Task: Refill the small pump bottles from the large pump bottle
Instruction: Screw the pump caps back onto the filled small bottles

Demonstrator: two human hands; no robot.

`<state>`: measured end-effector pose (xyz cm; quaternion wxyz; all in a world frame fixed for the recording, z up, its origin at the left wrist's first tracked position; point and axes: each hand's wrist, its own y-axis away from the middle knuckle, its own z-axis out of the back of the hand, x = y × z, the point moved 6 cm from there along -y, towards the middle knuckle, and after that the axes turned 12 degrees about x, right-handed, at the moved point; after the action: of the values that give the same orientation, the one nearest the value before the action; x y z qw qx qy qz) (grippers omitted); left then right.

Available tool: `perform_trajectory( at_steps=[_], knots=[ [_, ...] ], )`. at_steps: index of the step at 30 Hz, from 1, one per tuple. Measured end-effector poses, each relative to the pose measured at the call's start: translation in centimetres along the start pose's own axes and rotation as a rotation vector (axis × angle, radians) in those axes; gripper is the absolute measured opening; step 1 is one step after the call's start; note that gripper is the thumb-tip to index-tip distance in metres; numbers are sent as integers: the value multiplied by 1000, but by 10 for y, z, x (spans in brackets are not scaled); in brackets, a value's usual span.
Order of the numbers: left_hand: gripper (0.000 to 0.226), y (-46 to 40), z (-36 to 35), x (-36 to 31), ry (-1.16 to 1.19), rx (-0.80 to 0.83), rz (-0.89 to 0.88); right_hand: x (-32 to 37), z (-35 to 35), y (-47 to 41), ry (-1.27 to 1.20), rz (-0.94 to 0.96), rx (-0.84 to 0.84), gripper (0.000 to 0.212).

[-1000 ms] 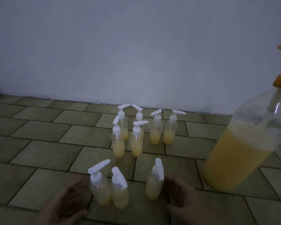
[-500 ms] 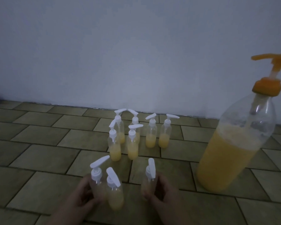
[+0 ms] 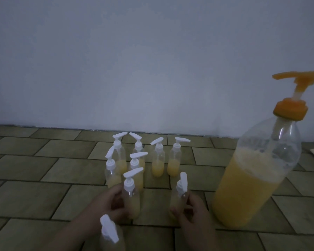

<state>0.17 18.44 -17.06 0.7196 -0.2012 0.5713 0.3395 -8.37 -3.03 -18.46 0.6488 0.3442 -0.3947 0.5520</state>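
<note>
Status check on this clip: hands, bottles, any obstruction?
Left hand gripping one small bottle, right hand gripping another. Large pump bottle upright at right, untouched. Six small bottles clustered behind, nothing blocking.

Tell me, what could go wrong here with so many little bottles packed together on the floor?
The left hand and right hand each hold a small pump bottle just in front of the cluster of small pump bottles; a nudge could topple several.

Another small bottle stands right below the left wrist, where it could easily get knocked over.

The large pump bottle is tall, and its orange pump head sticks out sideways; a bump there might tip it.
</note>
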Motion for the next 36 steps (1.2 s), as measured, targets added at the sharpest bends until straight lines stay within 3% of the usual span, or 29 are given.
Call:
perform_trajectory(
  at_steps=[6, 11, 21, 36],
  knots=[
    [53, -33, -23, -7, -179, 203, -11, -2, 3, -4, 18, -46, -27, 46],
    [48, -52, -40, -11, -221, 265, -57, -4, 6, -9, 30, -92, -38, 45],
    [45, -68, -41, -8, -384, 81, -66, -4, 10, -25, 33, -128, -76, 50],
    [39, -69, -40, -7, -436, 84, -84, -2, 9, -40, 93, -122, -50, 59]
  ],
)
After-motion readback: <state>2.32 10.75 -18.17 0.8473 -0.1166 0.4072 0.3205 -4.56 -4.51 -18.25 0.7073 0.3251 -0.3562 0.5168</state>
